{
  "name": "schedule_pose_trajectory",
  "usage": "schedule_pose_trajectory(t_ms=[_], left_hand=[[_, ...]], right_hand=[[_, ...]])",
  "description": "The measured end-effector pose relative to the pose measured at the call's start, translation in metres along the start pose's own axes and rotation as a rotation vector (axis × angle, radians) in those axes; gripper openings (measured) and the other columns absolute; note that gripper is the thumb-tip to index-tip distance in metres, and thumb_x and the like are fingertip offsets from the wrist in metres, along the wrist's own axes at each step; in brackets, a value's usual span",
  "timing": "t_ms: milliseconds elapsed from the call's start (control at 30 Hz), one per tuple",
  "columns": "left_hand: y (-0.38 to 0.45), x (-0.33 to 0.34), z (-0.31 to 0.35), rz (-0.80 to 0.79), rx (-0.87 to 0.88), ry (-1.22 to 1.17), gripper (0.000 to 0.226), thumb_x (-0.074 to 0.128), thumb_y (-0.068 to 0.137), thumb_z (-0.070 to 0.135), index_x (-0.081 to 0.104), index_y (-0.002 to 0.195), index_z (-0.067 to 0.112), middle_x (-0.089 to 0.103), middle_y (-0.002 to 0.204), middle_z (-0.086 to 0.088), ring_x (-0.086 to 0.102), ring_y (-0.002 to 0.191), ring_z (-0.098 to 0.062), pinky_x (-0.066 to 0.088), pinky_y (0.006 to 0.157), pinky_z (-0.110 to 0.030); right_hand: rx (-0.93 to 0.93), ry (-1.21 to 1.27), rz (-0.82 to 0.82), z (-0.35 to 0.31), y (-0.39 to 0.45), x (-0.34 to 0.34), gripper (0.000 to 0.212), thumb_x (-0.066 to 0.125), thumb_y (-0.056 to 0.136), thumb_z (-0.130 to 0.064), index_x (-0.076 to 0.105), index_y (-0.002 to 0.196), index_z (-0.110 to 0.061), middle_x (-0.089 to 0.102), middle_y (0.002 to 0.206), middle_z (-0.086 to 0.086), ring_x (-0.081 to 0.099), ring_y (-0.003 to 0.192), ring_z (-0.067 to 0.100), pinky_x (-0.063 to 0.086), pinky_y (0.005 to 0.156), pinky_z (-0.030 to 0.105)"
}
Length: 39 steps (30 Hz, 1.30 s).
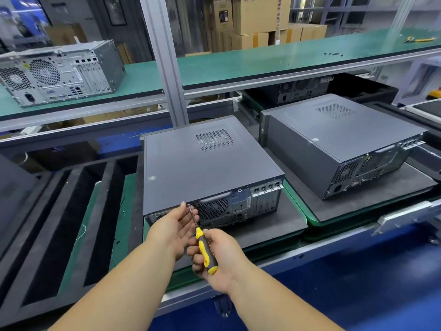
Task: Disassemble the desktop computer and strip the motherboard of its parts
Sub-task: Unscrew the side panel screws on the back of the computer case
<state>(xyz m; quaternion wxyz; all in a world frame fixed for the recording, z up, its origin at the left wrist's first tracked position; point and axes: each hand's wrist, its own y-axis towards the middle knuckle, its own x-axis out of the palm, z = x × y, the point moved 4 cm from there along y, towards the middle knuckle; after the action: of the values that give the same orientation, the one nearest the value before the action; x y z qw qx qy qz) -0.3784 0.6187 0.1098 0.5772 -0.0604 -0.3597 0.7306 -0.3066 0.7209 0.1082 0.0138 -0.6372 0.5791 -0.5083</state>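
Note:
A dark grey desktop computer (202, 163) lies flat on a black mat, its rear panel with fan grille and ports facing me. My right hand (219, 256) grips the yellow and grey handle of a screwdriver (205, 249). Its shaft slants up and left, and the tip meets the upper left of the rear panel, where a screw (189, 204) sits. My left hand (177, 223) is cupped under the shaft, thumb and fingertips up near the tip. Whether the fingers pinch the screw I cannot tell.
A second closed desktop (338, 142) lies to the right on its own mat. Black foam trays with long slots (59, 223) fill the left. A bare metal chassis (59, 72) stands on the green upper shelf (238, 63). An aluminium post (167, 60) rises behind the computer.

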Motion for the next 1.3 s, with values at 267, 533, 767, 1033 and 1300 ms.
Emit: schedule_pose_trajectory(t_ms=[267, 533, 767, 1033, 1300], left_hand=[[-0.001, 0.004, 0.002, 0.028, 0.025, 0.083, 0.027, 0.066, 0.089, 0.032, 0.068, 0.096, 0.006, 0.075, 0.088, -0.007, 0.07, 0.083, -0.019, 0.053, 0.066, -0.028], [0.002, 0.001, 0.002, 0.071, 0.006, 0.056, 0.028, 0.069, 0.086, 0.034, 0.071, 0.097, 0.008, 0.076, 0.083, -0.002, 0.072, 0.069, -0.012, 0.052, 0.06, -0.027], [0.006, 0.004, 0.002, 0.045, 0.019, 0.033, 0.025, 0.072, 0.084, 0.029, 0.069, 0.095, 0.007, 0.075, 0.075, -0.003, 0.07, 0.059, -0.011, 0.058, 0.055, -0.022], [0.002, 0.004, 0.001, 0.108, 0.066, 0.054, 0.016, 0.072, 0.085, 0.022, 0.07, 0.09, 0.007, 0.075, 0.076, -0.002, 0.071, 0.06, -0.008, 0.049, 0.042, -0.015], [-0.002, 0.005, 0.005, 0.125, 0.132, 0.117, 0.014, 0.067, 0.089, 0.019, 0.069, 0.083, 0.007, 0.074, 0.069, -0.001, 0.067, 0.069, -0.013, 0.052, 0.057, -0.018]], right_hand=[[-0.08, -0.163, 0.085, 0.004, 0.004, -0.005, 0.019, 0.063, 0.095, -0.031, 0.066, 0.101, -0.013, 0.062, 0.072, 0.002, 0.052, 0.051, 0.01, 0.044, 0.051, 0.021], [0.011, -0.039, -0.003, 0.006, -0.001, 0.0, 0.029, 0.052, 0.098, -0.03, 0.068, 0.101, -0.007, 0.062, 0.07, 0.006, 0.05, 0.052, 0.012, 0.045, 0.052, 0.023], [-0.091, -0.232, 0.093, -0.001, 0.002, -0.006, 0.02, 0.066, 0.093, -0.03, 0.064, 0.102, -0.013, 0.064, 0.076, 0.002, 0.056, 0.053, 0.01, 0.045, 0.053, 0.023], [0.029, -0.05, 0.015, 0.0, 0.0, -0.007, 0.024, 0.06, 0.094, -0.03, 0.067, 0.093, -0.007, 0.059, 0.068, 0.005, 0.051, 0.051, 0.012, 0.046, 0.053, 0.024], [-0.023, -0.193, 0.098, -0.005, -0.002, -0.014, 0.026, 0.059, 0.097, -0.03, 0.07, 0.103, -0.006, 0.066, 0.074, 0.005, 0.056, 0.052, 0.012, 0.048, 0.053, 0.023]])
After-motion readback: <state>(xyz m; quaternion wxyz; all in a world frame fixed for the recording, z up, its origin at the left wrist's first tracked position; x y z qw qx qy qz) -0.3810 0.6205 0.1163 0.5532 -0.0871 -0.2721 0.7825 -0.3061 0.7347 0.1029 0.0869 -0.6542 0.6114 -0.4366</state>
